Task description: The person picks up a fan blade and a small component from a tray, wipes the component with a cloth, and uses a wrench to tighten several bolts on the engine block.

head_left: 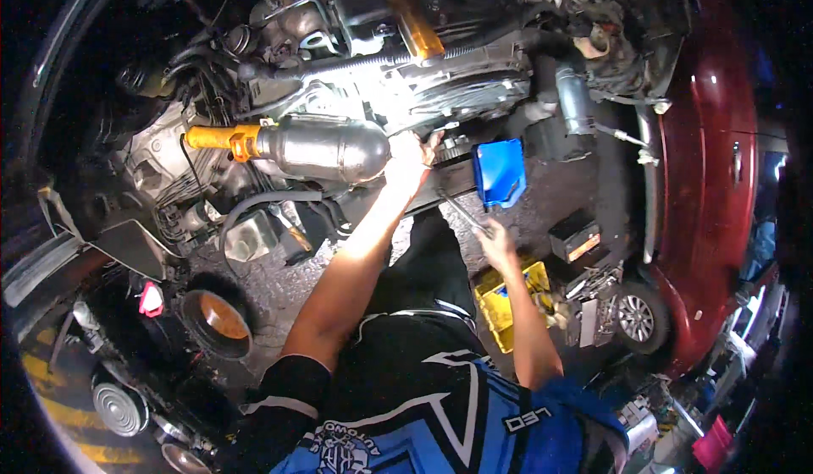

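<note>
Nearest, one yellow crate (pixel 506 303) on the floor, above it right hand (pixel 495 241) closed around one slim metal tool (pixel 461 216), further up one blue container (pixel 500 172), left hand (pixel 409 154) pressed on the engine (pixel 440 85), grip unclear, beside one silver muffler (pixel 326 146).

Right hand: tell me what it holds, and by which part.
The right hand holds a slim metal tool by its near end; the shaft points up toward the engine. Exact tool type cannot be told.
</note>
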`<state>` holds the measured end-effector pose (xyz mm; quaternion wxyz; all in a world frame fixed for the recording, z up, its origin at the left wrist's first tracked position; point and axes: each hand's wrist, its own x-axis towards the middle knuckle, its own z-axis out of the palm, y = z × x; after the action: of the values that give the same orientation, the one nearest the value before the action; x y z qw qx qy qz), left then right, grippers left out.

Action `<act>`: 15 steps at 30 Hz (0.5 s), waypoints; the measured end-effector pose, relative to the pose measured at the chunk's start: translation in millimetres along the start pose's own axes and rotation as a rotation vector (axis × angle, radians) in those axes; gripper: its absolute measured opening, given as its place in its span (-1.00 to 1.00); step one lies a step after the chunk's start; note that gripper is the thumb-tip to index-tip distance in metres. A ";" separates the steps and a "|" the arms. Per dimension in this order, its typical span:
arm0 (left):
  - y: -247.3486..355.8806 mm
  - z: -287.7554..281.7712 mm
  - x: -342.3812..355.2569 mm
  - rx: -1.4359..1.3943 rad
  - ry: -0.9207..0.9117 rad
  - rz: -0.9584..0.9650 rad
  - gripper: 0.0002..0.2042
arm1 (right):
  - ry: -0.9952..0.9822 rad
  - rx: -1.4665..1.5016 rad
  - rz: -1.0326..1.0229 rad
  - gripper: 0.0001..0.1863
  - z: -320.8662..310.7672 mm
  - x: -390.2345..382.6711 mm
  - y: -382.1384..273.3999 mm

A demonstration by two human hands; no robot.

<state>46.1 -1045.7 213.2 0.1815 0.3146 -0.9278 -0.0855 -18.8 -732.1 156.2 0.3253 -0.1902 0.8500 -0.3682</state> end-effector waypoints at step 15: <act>-15.1 8.2 -11.2 -0.269 0.028 -0.345 -0.48 | -0.301 -0.443 -0.207 -0.66 -98.8 65.8 -286.4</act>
<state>59.5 -1050.4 198.3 0.2174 0.4428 -0.8378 -0.2339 -110.4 -907.5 394.8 0.3589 -0.3950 0.8279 -0.1724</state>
